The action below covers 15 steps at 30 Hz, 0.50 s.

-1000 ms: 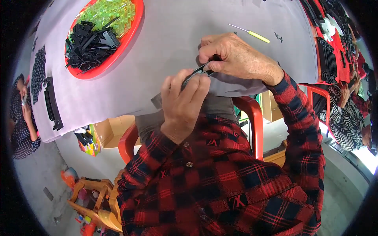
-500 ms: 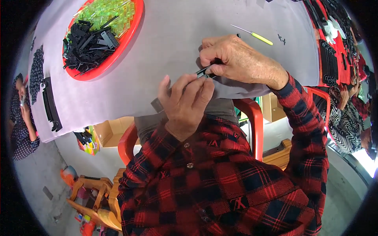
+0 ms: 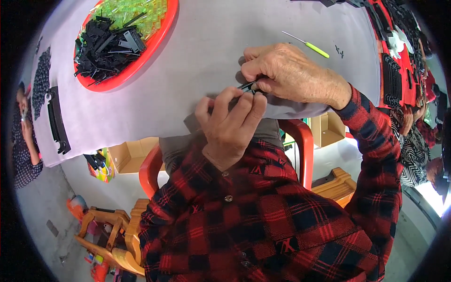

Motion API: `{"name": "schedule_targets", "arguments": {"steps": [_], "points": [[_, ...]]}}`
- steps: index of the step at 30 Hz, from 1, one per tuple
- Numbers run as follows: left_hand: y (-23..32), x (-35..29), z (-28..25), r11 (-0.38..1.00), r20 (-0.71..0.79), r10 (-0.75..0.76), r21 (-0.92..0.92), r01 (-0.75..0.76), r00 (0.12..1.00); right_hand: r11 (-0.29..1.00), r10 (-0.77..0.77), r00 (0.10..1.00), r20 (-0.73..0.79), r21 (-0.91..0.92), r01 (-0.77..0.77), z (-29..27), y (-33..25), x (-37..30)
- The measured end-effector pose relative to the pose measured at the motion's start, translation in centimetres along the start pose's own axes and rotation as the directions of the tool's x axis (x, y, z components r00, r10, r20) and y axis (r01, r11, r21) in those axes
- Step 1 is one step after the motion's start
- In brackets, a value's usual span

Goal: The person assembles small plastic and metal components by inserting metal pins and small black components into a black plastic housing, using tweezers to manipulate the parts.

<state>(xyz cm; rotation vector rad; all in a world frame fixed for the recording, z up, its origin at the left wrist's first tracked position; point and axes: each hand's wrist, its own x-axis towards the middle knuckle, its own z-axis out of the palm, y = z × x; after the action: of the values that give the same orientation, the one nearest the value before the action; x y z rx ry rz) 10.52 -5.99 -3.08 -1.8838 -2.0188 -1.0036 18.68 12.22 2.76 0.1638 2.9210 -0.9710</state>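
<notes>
A narrow black plastic part [image 3: 246, 86] is pinched between my two hands near the front edge of the table; the fingers cover most of it. My left hand [image 3: 230, 120] grips its near side, fingers bent over it. From the right, my right hand [image 3: 293, 73] closes thumb and forefinger on its far end. Beyond that hand lies a thin-shafted tool with a yellow-green handle [image 3: 317, 50]; whether it is a screwdriver or an awl I cannot tell. A few tiny black pieces [image 3: 339, 50] lie to its right.
At the far left a red oval tray [image 3: 159, 49] holds black plastic parts [image 3: 105, 51] and clear yellow-green pieces [image 3: 145, 19]. Long black strips [image 3: 57, 122] and a cluster of small black pieces [image 3: 41, 80] line the left edge. Black parts cover red cloth at right. People sit at both sides.
Both hands have shifted slightly right in the picture, still gripping the black part. The tray and the tool have also moved a little in the picture, as the view shifts.
</notes>
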Motion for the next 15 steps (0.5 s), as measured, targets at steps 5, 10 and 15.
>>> {"name": "schedule_targets", "arguments": {"steps": [5, 10, 15], "points": [[0.25, 0.29, 0.07, 1.0, 0.013, -0.003, 0.007, 0.002, 1.0, 0.999, 0.014, 0.999, 0.037, -0.043, -0.013, -0.39, -0.36, 0.18], [0.39, 0.14, 0.35, 0.998, 0.011, 0.015, 0.066, -0.016, 1.0, 0.998, 0.027, 0.998, 0.049, -0.05, -0.025, -0.55, -0.4, 0.08], [0.07, 0.14, 0.51, 0.998, 0.015, 0.038, 0.042, -0.039, 0.999, 0.999, 0.027, 0.999, 0.047, -0.031, -0.026, -0.56, -0.38, 0.31]]}}
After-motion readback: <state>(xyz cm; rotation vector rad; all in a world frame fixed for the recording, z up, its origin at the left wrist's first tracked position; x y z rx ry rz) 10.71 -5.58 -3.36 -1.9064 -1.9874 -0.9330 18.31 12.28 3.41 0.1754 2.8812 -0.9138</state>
